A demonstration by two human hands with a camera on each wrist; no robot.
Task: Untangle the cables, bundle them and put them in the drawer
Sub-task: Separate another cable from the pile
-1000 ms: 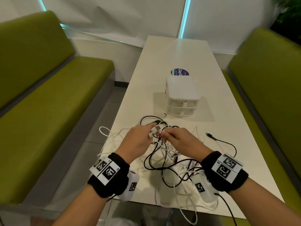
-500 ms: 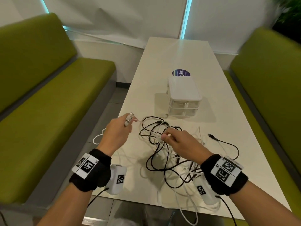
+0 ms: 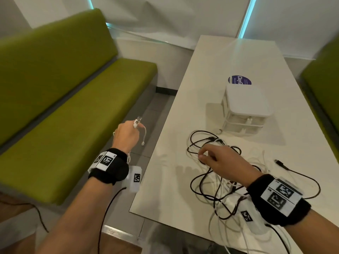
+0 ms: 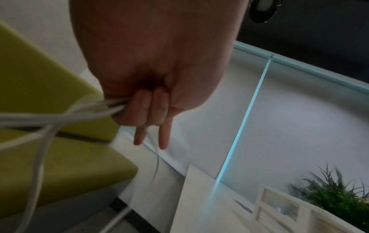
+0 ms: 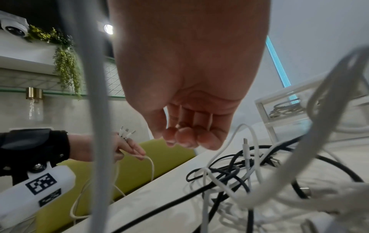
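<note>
White cable (image 3: pixel 144 133) held in left hand (image 3: pixel 126 133), out past the left edge of the table (image 3: pixel 165 180), above the gap between table and green bench (image 3: pixel 73 116). Left wrist view: two fingers (image 4: pixel 148 108) curled into the palm, clamping several white strands; two other fingers point straight out. Head view: a white plug with metal tip sticks up from the top of the fist; a short loop of cord hangs below it, ending in a small connector. Right wrist view shows several plug ends bunched together at that hand (image 5: pixel 119 151), with a loop of cord drooping under it.

Right hand (image 3: pixel 225 162) low over the tangle of cables (image 3: pixel 211 180) on the table's near part. Thumb and fingertips (image 5: pixel 183 137) drawn together, curled downward. A thin white strand seems to run along the fingers; whether it is truly pinched cannot be told.

Tangle: black and white cables looped over one another, some white loops spilling over the near table edge. One black cable end with plug (image 3: pixel 278 163) lies free to the right of the pile.

Drawer unit (image 3: pixel 245 110), white top with clear fronts, stands on the table beyond the tangle, both drawers closed. Right wrist view: a coiled cable visible inside the upper drawer (image 5: pixel 285 110). Round dark blue sticker (image 3: pixel 238 80) on the tabletop just behind the unit.
</note>
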